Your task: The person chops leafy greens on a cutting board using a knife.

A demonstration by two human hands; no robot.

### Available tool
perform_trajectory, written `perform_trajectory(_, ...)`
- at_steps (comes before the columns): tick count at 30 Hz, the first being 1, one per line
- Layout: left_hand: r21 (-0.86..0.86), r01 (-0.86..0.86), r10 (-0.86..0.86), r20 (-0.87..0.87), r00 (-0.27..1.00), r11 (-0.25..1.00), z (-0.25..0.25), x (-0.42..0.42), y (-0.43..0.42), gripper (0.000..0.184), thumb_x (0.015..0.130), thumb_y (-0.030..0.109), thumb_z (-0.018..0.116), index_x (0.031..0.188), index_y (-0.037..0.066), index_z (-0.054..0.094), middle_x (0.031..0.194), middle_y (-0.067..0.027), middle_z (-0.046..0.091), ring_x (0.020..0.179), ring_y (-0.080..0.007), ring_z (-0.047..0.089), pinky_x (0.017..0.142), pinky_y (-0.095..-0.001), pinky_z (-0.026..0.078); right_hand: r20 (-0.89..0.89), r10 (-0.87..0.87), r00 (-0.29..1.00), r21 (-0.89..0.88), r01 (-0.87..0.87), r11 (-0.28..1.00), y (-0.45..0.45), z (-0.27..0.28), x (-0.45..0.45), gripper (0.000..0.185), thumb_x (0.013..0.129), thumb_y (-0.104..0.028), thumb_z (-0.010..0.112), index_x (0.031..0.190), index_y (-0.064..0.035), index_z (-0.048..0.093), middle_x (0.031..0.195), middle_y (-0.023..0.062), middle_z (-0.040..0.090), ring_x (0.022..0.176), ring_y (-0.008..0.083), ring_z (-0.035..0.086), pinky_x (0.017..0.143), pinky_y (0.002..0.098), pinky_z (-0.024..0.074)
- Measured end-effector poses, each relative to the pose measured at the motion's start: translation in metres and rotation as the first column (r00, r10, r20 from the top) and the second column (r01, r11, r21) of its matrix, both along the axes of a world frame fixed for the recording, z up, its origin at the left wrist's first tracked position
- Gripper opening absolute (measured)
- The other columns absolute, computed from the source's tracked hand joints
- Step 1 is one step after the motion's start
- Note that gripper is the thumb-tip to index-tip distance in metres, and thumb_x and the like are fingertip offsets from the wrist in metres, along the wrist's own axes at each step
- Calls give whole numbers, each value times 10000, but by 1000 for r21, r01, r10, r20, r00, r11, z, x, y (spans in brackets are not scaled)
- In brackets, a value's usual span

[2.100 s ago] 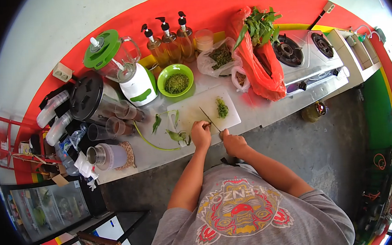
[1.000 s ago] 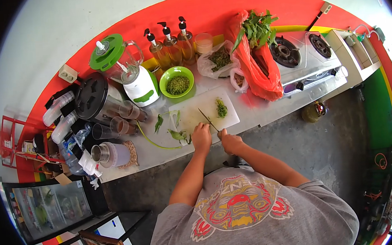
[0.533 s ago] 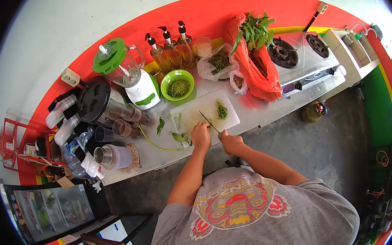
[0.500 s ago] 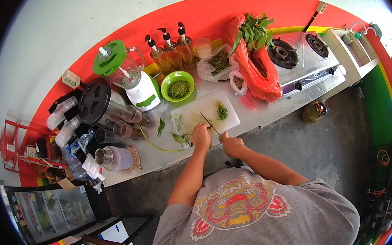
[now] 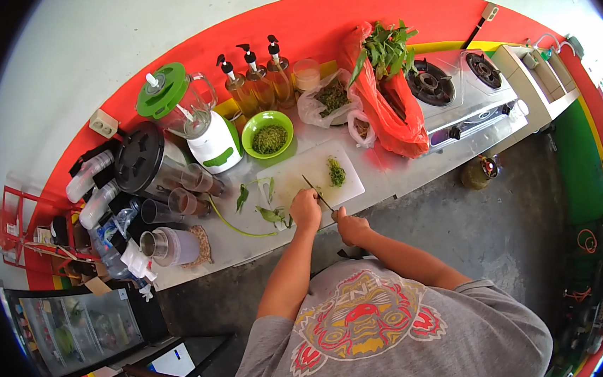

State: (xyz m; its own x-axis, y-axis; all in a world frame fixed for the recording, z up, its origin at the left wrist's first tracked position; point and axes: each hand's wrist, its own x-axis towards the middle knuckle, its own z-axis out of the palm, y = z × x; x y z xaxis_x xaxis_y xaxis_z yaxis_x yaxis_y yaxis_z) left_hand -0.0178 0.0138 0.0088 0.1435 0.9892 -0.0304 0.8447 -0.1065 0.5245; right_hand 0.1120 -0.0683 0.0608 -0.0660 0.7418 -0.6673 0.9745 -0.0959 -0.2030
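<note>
My right hand (image 5: 353, 228) is closed round the handle of a knife (image 5: 317, 191), whose blade slants up and left over the white cutting board (image 5: 346, 149). My left hand (image 5: 306, 209) rests at the board's lower edge beside the blade, fingers curled together; what they pinch is too small to make out. Chopped greens (image 5: 336, 172) lie in a small heap on the board, right of the blade. Whole leaves (image 5: 271, 213) and a long green stem (image 5: 232, 226) lie to the left. Behind the board is a green bowl (image 5: 268, 134) of chopped greens.
A blender (image 5: 214, 144), pump bottles (image 5: 259, 84) and cups (image 5: 188, 202) stand at the left and back of the counter (image 5: 379, 182). A red bag (image 5: 401, 120) with leafy stems and a gas stove (image 5: 460, 94) are to the right. A metal-topped jar (image 5: 171, 245) stands front left.
The view has shifted slightly. My hands remain at the board's lower edge, with the knife moving only a little between them. The heap and leaves look much the same.
</note>
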Motion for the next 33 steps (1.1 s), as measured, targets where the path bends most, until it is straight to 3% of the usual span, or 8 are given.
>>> perform_trajectory(3,4,-26,26,30,999,1000,-4,-1,-10,35,831,76,666,838,106,681,911,-94,652,876,-330,671,747,-464,545,-45,-61,997,49,64,997,10,-21,5,568,799,-61,716,1235,22,362,1085,257,713,1012,374,723,819,462,579)
perform_trajectory(5,34,-27,26,25,999,999,-3,0,-12,37,834,80,668,857,107,677,914,-95,645,877,-332,667,749,-465,546,-34,-50,998,31,51,998,14,-15,5,681,789,-103,752,1303,37,329,1067,200,730,1026,360,724,840,439,581)
perform_trajectory(8,101,-27,27,0,1000,994,-8,1,-15,74,850,87,645,897,96,702,956,-129,657,896,-366,651,758,-468,536,-43,-122,992,49,124,991,-7,-27,-1,649,795,-94,743,1288,27,338,1076,214,724,1034,368,720,845,444,579)
perform_trajectory(14,226,75,-66,-47,997,971,-21,-2,-33,172,880,38,598,997,54,723,1013,-113,658,990,-339,627,855,-447,538,-81,-55,995,74,61,995,14,-17,2,638,790,-71,740,1268,30,330,1061,268,708,1026,398,714,854,474,575)
perform_trajectory(17,248,20,-34,52,998,969,-20,-6,-32,190,869,21,614,1006,53,742,1013,-109,667,982,-340,628,864,-435,533,-76,-80,994,30,82,996,8,-14,-1,627,788,-67,739,1256,23,331,1061,265,709,1026,408,711,853,475,575)
perform_trajectory(26,49,51,-59,187,981,998,-5,-22,-7,97,795,48,735,891,57,754,919,-132,683,865,-337,658,781,-433,533,-57,-70,996,53,73,996,11,-13,-3,571,820,-88,710,1241,23,341,1083,269,704,1036,400,709,870,466,575)
perform_trajectory(28,-31,51,-40,296,954,998,-4,-23,-4,105,775,44,758,878,47,740,892,-128,685,830,-325,666,752,-427,535,-35,-69,997,47,70,996,11,-10,-3,547,844,-112,707,1234,23,348,1109,265,702,1064,384,706,893,457,572)
perform_trajectory(33,-123,-11,46,286,957,992,-6,-21,0,151,769,41,762,905,93,719,898,-82,677,845,-298,662,730,-426,545,-72,-65,995,121,73,990,-16,-25,-5,526,832,-71,674,1242,32,360,1039,265,710,999,390,720,844,468,581)
